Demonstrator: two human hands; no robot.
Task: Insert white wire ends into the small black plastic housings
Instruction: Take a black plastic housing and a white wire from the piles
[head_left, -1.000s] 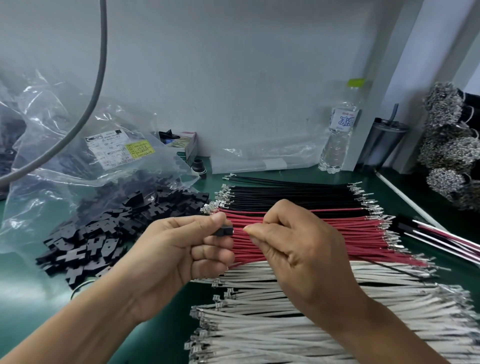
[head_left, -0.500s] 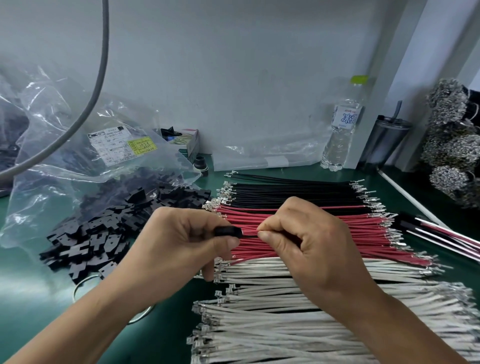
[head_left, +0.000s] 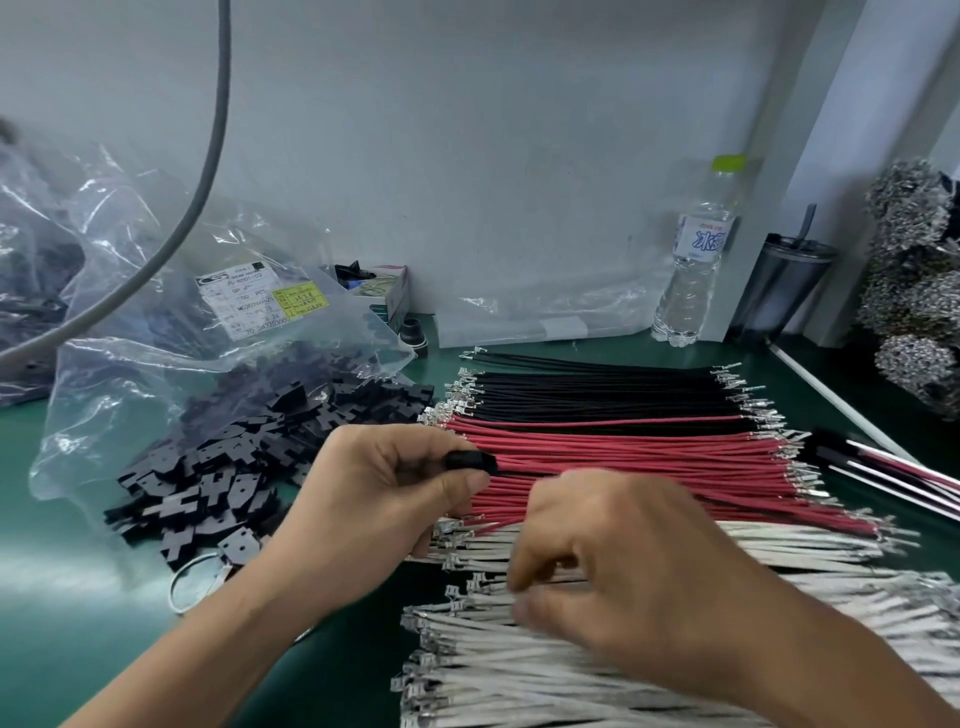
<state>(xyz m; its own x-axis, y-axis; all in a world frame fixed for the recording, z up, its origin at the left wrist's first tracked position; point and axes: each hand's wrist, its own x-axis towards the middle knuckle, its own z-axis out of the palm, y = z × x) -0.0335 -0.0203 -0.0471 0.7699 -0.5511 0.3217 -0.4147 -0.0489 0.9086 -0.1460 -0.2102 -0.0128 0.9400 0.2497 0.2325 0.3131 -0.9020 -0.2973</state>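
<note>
Over the middle of the green table (head_left: 78, 639), the left hand (head_left: 374, 499) pinches a small black housing (head_left: 470, 461) between thumb and curled forefinger, holding it just above the red wires (head_left: 649, 467). At about four o'clock from it, the right hand (head_left: 623, 577) hangs blurred over the white wires (head_left: 519, 670), fingers bent downward toward the bundle's terminal ends; whether they grip a wire cannot be told through the blur. The two hands are apart, with a small gap between them.

White wires lie in a thick spread at the near edge, from six to four o'clock of the scene. Red wires lie beyond them, and black wires (head_left: 597, 389) beyond those, all running left to right with metal terminals at both ends.

At nine o'clock a heap of black housings (head_left: 218, 467) spills from a clear plastic bag (head_left: 156, 322) bearing a printed label. A grey cable (head_left: 208, 156) curves down across the pale wall at ten o'clock. At two o'clock stand a water bottle (head_left: 696, 260) with a green cap and a dark tumbler (head_left: 784, 286), side by side against the wall.
</note>
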